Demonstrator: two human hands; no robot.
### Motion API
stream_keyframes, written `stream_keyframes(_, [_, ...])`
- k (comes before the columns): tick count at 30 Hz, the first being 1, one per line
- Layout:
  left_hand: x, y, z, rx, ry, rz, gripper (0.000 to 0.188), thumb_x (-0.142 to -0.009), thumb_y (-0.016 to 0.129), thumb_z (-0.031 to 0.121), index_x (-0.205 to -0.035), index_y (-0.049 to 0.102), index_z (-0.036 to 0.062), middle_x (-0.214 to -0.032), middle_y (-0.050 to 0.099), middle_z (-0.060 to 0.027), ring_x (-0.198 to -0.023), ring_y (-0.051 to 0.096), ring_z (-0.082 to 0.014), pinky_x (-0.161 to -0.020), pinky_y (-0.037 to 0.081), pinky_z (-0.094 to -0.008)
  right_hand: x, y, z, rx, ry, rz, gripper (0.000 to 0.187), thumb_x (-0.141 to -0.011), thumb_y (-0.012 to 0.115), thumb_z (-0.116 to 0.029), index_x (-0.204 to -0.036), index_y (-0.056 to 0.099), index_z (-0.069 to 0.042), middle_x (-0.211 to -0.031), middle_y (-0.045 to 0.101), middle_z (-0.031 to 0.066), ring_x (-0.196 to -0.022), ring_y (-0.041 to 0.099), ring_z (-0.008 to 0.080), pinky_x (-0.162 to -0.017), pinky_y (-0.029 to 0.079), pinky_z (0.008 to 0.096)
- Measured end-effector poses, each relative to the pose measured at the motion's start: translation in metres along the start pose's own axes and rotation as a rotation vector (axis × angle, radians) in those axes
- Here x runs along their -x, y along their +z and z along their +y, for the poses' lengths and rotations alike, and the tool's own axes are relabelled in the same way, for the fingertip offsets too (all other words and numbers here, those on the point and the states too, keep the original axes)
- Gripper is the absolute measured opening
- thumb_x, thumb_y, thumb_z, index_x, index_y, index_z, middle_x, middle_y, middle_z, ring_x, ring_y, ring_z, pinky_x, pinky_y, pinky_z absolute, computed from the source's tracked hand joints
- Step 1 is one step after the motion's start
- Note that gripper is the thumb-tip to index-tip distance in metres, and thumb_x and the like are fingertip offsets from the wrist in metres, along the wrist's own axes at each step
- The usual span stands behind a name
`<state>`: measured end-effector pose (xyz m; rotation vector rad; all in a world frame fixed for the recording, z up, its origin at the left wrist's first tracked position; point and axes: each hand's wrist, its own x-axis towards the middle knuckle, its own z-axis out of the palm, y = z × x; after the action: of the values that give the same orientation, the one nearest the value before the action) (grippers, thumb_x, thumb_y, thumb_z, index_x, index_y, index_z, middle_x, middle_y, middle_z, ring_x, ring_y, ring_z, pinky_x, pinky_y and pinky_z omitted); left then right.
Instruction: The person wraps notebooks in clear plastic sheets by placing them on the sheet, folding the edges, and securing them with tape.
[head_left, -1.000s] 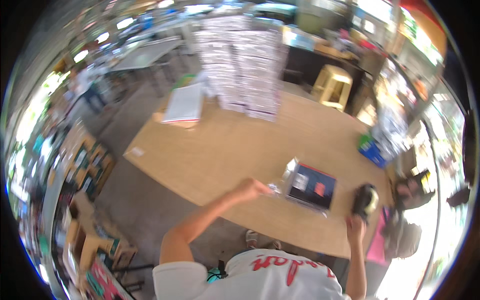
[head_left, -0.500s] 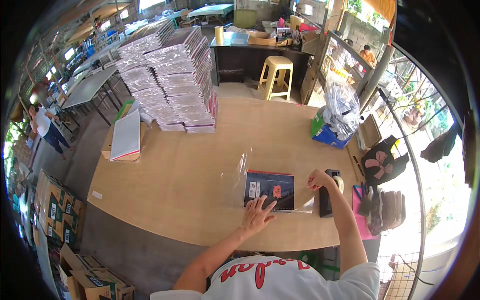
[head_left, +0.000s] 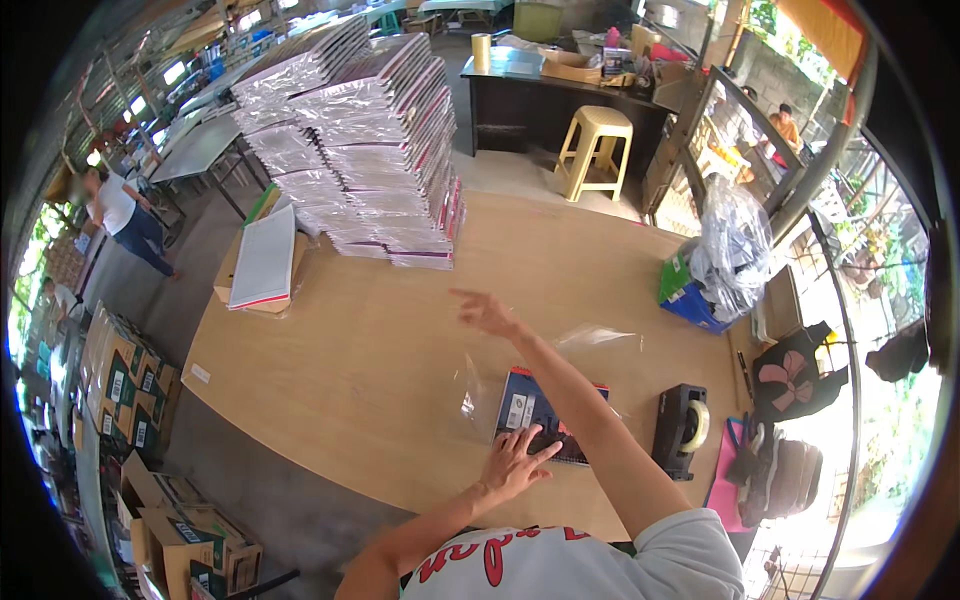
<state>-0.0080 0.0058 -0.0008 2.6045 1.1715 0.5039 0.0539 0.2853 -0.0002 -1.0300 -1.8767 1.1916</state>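
A dark-covered spiral notebook (head_left: 517, 396) lies on the table with clear plastic film (head_left: 597, 336) spread about it. My left hand (head_left: 515, 460) rests on its near edge, fingers spread flat on the cover. Across the notebook reaches my right arm, which hides part of the cover. At its end my right hand (head_left: 487, 313) is over the table beyond the notebook, index finger stretched out and nothing visible in it. Right of the notebook stands a black tape dispenser (head_left: 674, 428) with a roll of tape (head_left: 695, 427).
Tall stacks of plastic-wrapped books (head_left: 375, 170) stand at the far left, beside a white pad (head_left: 263, 262). At the far right is a blue-green box (head_left: 690, 300) stuffed with clear plastic. Cloths (head_left: 783, 470) lie by the right edge. A yellow stool (head_left: 595, 150) stands beyond the table.
My right hand has swung from beside the tape dispenser, left and away across the notebook, and its fingers have straightened. The left hand stays on the notebook. The view has shifted.
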Motion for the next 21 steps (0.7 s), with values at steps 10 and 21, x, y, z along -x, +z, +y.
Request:
stream_keyframes(10, [-0.011, -0.002, 0.003, 0.165, -0.115, 0.035, 0.057, -0.083, 0.069, 0.048, -0.135, 0.056, 0.0288, -0.131, 0.049, -0.0050, -0.117, 0.049, -0.0241, -0.094, 0.039, -0.0454, 0.082, -0.153, 0.111, 1.020, 0.100, 0.015, 0.031, -0.064, 0.080, -0.024, -0.088, 0.068, -0.008, -0.081, 0.069, 0.0106, -0.085, 0.067, 0.0288, -0.084, 0.051, 0.0456])
stream_keyframes(21, [-0.035, 0.016, -0.009, 0.474, -0.412, 0.247, 0.050, -0.090, 0.063, 0.048, -0.119, 0.059, 0.0076, -0.103, 0.068, -0.0095, -0.100, 0.064, -0.0339, -0.087, 0.049, -0.0470, 0.186, -0.112, -0.035, 0.884, -0.248, 0.040, 0.015, -0.073, 0.065, -0.008, -0.087, 0.062, -0.010, -0.084, 0.065, 0.0073, -0.078, 0.065, 0.0264, -0.063, 0.050, 0.0402])
